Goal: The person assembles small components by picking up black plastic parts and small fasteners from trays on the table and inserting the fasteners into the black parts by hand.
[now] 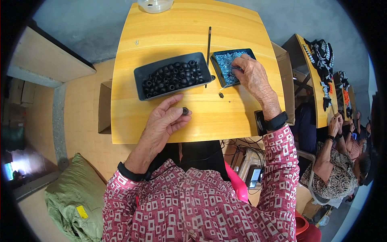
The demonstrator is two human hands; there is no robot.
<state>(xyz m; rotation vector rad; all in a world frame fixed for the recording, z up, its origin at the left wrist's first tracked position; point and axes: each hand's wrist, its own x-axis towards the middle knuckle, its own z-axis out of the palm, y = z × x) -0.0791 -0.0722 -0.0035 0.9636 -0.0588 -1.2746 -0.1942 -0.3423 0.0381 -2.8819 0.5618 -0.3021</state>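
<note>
Between the thumb and fingers of my left hand (163,121) is a small black hollow bead (185,111), its opening facing up, over the table's near edge. My right hand (256,78) reaches over a small black tray (217,68) of shiny light-blue bits (225,64). Its thumb and fingers are pinched together among the bits; anything between them is too hidden to make out. Left of that tray stands a dark grey bin (142,92) with many black hollow beads (171,78) like the one I hold.
A thin black rod (209,48) lies between bin and tray on the wooden table (181,36). Near the tray sits a small dark piece (221,95). A clear bowl (155,5) stands at the far edge. Cardboard boxes (105,107) flank the table. Other people (334,169) work at right.
</note>
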